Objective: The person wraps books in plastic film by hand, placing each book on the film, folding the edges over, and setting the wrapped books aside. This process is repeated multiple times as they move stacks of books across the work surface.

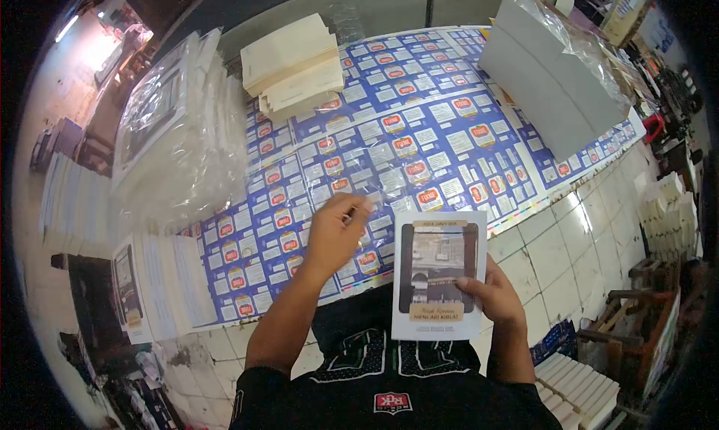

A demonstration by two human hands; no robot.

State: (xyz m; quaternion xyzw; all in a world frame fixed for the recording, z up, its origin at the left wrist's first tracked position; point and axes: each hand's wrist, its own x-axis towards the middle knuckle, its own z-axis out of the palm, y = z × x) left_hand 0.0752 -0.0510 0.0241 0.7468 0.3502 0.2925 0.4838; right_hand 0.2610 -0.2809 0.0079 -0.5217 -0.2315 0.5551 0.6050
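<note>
My right hand [496,291] grips a white paperback book [437,329] by its right edge, thumb across the front cover. The cover faces up and bears a building photo and a brown title label. To the left of the book, over the printed sheets [307,220], my left hand [341,224] is closed in a pinch. Clear, shiny film seems to lie near its fingertips, but I cannot make out what, if anything, they hold. The two hands are apart.
Plastic-wrapped packs [180,130] stand on the left, above a row of books [168,280]. Cream paper stacks [292,59] sit at the back. A large grey-white block [550,85] under clear plastic stands at the right. More books [577,389] are lower right.
</note>
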